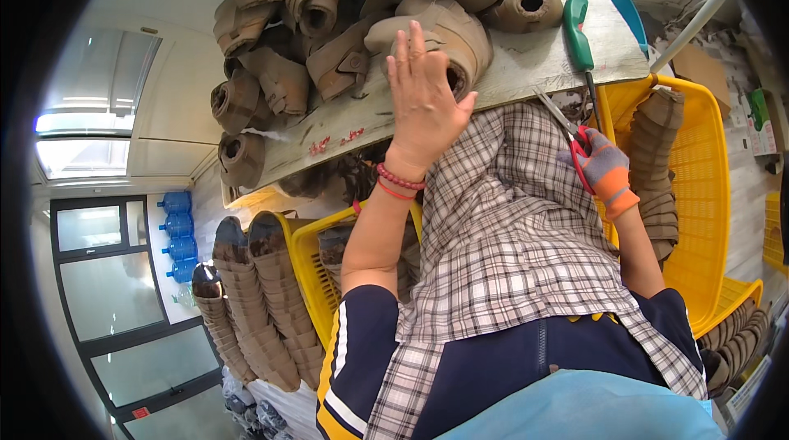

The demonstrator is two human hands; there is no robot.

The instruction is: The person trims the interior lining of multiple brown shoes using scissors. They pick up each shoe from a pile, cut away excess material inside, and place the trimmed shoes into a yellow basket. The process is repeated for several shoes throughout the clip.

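My bare left hand [423,107] is raised over the near edge of the worktable, fingers stretched out and thumb apart. Behind it sits a brown shoe upper [468,33] with a dark opening; whether the fingertips touch it, I cannot tell. Scissors with red handles [578,162] are held in my right hand [606,165], which wears a grey and orange glove. Their blades point up and left toward the table edge, slightly apart. More brown shoe uppers [275,78] are heaped across the far and left parts of the table.
A green-handled tool [579,29] with a black cord lies on the worktable [612,37]. Yellow baskets [705,185] stand at right and left, the right one holding stacked shoe pieces [655,144]. Long stacks of shoe pieces [267,300] stand lower left. A plaid apron [509,259] covers my lap.
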